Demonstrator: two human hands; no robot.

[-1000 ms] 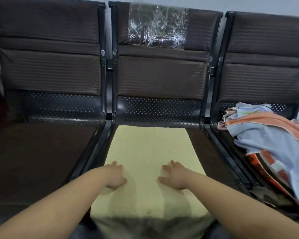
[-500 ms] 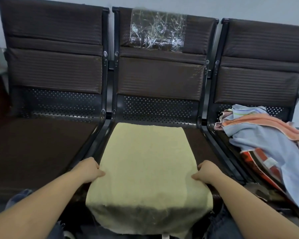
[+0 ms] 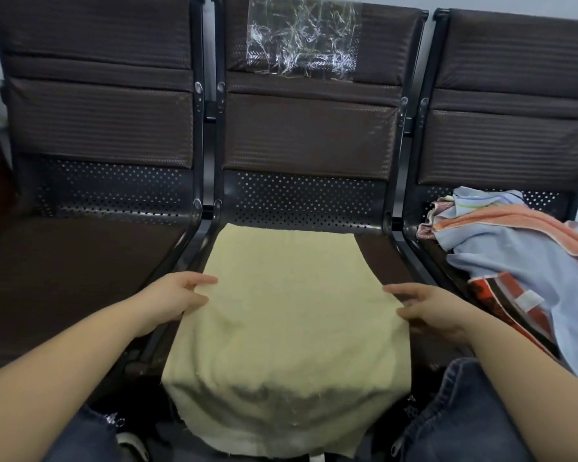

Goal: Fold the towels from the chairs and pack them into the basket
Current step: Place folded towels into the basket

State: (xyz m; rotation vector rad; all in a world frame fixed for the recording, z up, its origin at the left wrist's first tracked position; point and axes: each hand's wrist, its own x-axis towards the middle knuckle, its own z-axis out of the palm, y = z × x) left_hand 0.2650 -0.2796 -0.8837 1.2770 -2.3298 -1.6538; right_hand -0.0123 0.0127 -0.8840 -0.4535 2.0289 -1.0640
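- Lying spread on the middle chair [image 3: 309,128] seat: a pale yellow towel [image 3: 287,315], its near end draped over the front edge.
- Left hand [image 3: 177,300] pinches the towel's left edge, fingers curled on the cloth.
- Right hand [image 3: 427,308] grips the right edge the same way, thumb on top.
- Heap of unfolded towels [image 3: 514,248] sits on the right chair [image 3: 511,95]: blue, orange, red-patterned.
- Crinkled clear plastic [image 3: 302,38] clings to the middle backrest.
- Basket not in view.
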